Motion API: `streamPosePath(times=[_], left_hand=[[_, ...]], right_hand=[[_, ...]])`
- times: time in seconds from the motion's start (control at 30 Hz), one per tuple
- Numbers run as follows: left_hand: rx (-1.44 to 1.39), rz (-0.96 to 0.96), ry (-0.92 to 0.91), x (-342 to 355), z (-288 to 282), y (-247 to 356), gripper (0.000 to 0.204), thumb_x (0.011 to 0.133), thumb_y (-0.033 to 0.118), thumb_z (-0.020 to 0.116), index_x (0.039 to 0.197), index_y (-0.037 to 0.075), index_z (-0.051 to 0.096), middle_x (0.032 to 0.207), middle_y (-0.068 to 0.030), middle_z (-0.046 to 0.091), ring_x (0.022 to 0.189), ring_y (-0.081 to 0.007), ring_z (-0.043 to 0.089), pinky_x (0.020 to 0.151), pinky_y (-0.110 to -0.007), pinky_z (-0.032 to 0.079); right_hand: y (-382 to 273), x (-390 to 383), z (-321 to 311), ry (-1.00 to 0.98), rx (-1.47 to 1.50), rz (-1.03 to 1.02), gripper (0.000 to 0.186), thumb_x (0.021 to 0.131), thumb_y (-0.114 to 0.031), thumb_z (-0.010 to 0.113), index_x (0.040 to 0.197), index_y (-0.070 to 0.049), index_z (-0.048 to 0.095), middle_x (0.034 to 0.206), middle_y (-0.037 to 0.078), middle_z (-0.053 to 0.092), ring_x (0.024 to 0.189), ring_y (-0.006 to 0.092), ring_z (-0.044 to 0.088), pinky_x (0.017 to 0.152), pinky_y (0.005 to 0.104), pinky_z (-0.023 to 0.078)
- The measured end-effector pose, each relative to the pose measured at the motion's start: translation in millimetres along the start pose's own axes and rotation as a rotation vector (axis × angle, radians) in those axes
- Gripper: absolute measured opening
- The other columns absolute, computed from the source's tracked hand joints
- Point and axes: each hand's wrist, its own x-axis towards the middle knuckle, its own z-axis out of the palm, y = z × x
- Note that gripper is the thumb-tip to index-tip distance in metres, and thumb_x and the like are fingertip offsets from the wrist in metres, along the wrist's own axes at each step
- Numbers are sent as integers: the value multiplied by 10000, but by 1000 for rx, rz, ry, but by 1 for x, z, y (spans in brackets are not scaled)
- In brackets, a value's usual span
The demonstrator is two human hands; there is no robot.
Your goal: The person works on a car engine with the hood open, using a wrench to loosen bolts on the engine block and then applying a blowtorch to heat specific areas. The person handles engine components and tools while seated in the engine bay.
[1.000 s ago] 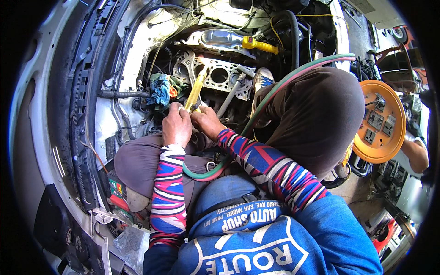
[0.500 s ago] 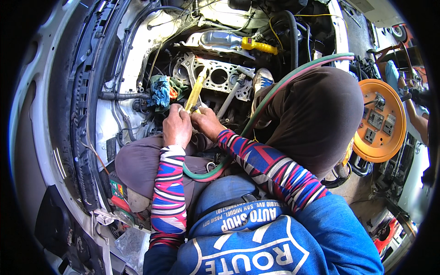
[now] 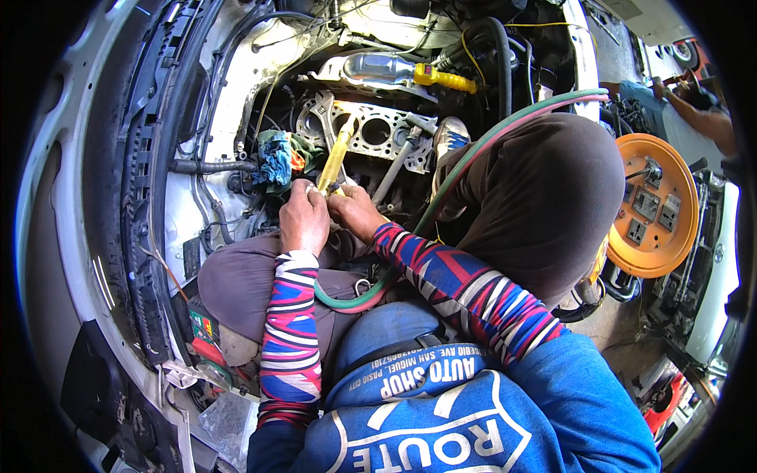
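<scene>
My left hand (image 3: 303, 217) is closed, its fingertips at the lower end of a yellow translucent tube-shaped tool (image 3: 337, 156) that slants up over the engine block (image 3: 374, 130). Right beside it, my right hand (image 3: 356, 213) is closed too, with a small black and yellow piece showing at its fingertips; its kind is hidden by the fingers. Left of the tube, a wrench (image 3: 325, 114) lies across the block. On the block's right end rests a metal tool with a T-shaped head (image 3: 408, 146), perhaps a hammer. A crumpled blue cloth (image 3: 274, 160) lies to the left of my hands.
A work lamp with a yellow handle (image 3: 445, 78) lies behind the block. Green and red hoses (image 3: 449, 185) loop over my right leg. An orange cable reel with sockets (image 3: 653, 206) stands at the right. Another person's arm (image 3: 698, 120) shows at the far right.
My hands and the yellow tool stay nearly in place. At the far right, the other person's arm has moved up, away from beside the cable reel.
</scene>
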Motion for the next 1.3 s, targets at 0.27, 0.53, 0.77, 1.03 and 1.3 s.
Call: streamPosePath(times=[0.27,0.53,0.77,1.03,1.3], left_hand=[[-2,-7,-6,1,0,1,282,1003,252,455,1135,43,591,1021,-297,667,978,-502,618,841,-556,476],[9,-2,3,1,0,2,294,1002,251,448,1138,36,596,1025,-300,667,982,-506,617,846,-556,474],[4,1,-1,1,0,0,293,1000,250,448,1133,38,600,1013,-300,669,973,-503,622,842,-557,475],[5,51,32,1,1,-1,227,976,208,473,1079,29,570,963,-308,664,931,-507,626,802,-572,492],[-6,16,11,2,2,-2,284,996,246,456,1122,36,600,996,-301,669,961,-503,624,829,-557,479]], right_hand=[[0,0,2,-19,148,44,191,890,-176,626,869,14,627,714,4,568,613,82,480,540,263,362],[-4,-2,2,-8,134,63,190,892,-180,620,864,8,626,702,-8,555,589,76,463,522,261,343],[-4,-2,3,-17,138,61,239,887,-199,607,916,35,645,734,25,592,625,101,505,559,277,384],[-3,-1,3,-13,119,80,360,883,-248,594,989,87,672,785,86,662,695,148,584,631,312,459],[-15,-8,1,5,85,39,217,880,-192,615,834,20,626,701,7,568,605,89,484,532,276,368]])
